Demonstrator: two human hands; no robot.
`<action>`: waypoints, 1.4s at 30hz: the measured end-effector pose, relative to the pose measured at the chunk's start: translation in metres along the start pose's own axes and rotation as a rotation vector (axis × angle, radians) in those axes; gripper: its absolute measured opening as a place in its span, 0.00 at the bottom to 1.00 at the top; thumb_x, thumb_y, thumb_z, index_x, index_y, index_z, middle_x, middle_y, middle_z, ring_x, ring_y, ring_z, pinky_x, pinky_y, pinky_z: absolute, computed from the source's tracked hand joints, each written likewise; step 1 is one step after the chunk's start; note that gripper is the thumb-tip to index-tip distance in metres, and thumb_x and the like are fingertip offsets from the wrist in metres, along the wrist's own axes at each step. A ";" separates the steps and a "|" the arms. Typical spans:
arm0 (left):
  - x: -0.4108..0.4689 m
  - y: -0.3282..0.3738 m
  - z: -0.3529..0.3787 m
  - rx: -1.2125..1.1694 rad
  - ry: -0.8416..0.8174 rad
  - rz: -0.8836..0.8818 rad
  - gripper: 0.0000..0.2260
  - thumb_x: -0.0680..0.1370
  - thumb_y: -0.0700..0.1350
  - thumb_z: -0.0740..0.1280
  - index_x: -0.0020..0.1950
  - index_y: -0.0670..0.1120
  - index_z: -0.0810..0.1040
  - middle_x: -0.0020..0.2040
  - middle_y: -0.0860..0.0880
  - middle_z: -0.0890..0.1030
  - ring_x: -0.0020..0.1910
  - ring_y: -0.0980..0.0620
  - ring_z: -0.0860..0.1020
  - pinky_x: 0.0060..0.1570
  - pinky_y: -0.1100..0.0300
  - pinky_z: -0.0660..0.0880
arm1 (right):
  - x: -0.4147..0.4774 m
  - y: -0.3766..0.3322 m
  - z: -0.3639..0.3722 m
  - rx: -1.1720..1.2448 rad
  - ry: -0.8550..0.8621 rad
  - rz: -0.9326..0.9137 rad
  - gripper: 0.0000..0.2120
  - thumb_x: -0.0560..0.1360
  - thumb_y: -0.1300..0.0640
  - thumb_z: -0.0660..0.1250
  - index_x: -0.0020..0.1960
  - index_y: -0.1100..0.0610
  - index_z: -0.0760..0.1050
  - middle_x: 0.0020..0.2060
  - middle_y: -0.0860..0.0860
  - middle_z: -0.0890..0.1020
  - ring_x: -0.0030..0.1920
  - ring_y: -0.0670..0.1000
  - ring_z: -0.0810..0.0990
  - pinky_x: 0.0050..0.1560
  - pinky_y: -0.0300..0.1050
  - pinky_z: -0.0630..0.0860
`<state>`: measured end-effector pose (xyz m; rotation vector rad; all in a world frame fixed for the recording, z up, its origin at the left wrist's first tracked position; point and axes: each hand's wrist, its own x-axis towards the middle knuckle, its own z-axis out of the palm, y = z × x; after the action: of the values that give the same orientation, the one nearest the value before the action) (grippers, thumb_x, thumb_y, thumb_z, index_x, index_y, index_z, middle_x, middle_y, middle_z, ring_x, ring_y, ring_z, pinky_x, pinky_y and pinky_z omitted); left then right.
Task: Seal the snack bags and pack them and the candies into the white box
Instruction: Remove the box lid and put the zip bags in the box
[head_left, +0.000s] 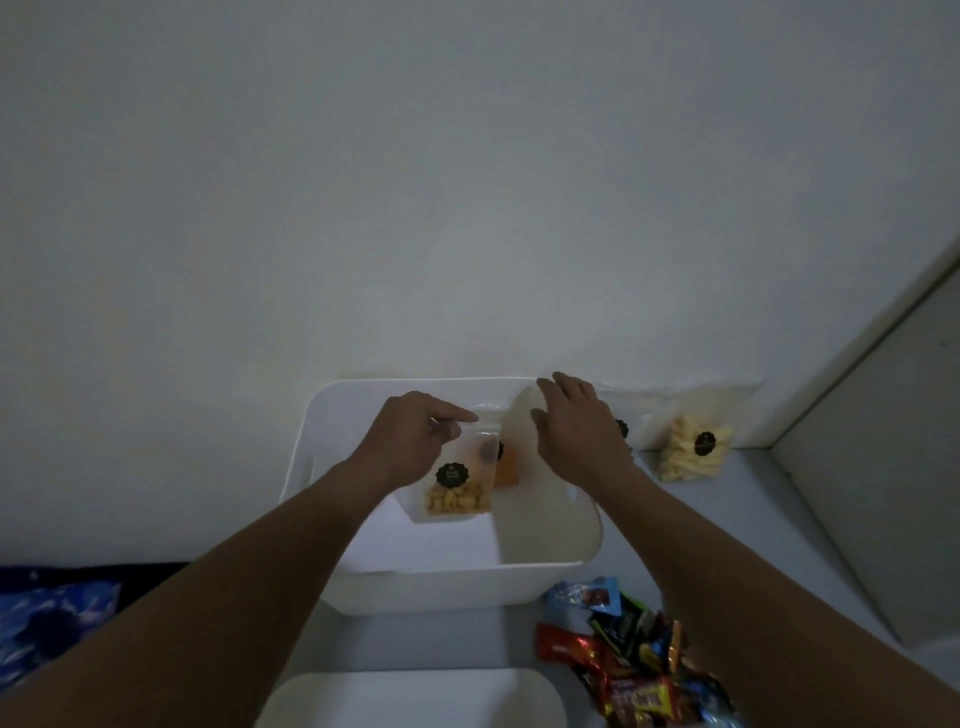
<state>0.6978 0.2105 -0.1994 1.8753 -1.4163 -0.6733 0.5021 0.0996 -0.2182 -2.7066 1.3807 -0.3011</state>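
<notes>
Closest to the camera, a white lid (410, 699) is seen just before the white box (415, 587), and a heap of wrapped candies (634, 660) is laid on the desk (753, 493) by the box's near right corner. Over the open box, a clear snack bag (460, 486) of yellow crackers is pinched at its top edge by the left grip (415, 436), thumb and forefinger clamped on it. The right grip (576, 431) is held above the box's far right corner, fingers apart, nothing grasped. A second bag (506, 467) with orange contents is seen inside the box, behind the held one. A third bag (693, 447) of pale sticks is propped beyond the box's right side
</notes>
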 end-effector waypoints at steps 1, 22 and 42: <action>0.003 0.001 0.007 -0.009 -0.010 -0.002 0.10 0.79 0.40 0.68 0.56 0.51 0.85 0.57 0.50 0.81 0.53 0.55 0.77 0.47 0.72 0.70 | -0.003 0.004 0.001 0.053 -0.075 0.032 0.25 0.84 0.52 0.54 0.77 0.61 0.58 0.77 0.59 0.61 0.77 0.59 0.58 0.73 0.56 0.62; 0.036 0.007 0.078 0.364 0.181 0.066 0.09 0.76 0.47 0.69 0.55 0.52 0.84 0.50 0.51 0.83 0.51 0.49 0.79 0.51 0.56 0.76 | -0.027 0.019 0.009 0.556 -0.309 0.131 0.35 0.81 0.35 0.43 0.80 0.50 0.35 0.80 0.46 0.41 0.79 0.46 0.41 0.79 0.52 0.44; 0.022 0.125 0.098 0.335 0.386 0.255 0.09 0.80 0.50 0.64 0.57 0.50 0.79 0.51 0.51 0.80 0.53 0.50 0.75 0.48 0.56 0.74 | -0.051 0.105 -0.045 0.467 -0.127 0.163 0.29 0.83 0.41 0.49 0.80 0.53 0.54 0.79 0.53 0.57 0.79 0.52 0.55 0.75 0.51 0.58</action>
<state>0.5549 0.1475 -0.1643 1.8931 -1.5345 0.0570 0.3801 0.0797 -0.1985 -2.1854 1.2925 -0.3756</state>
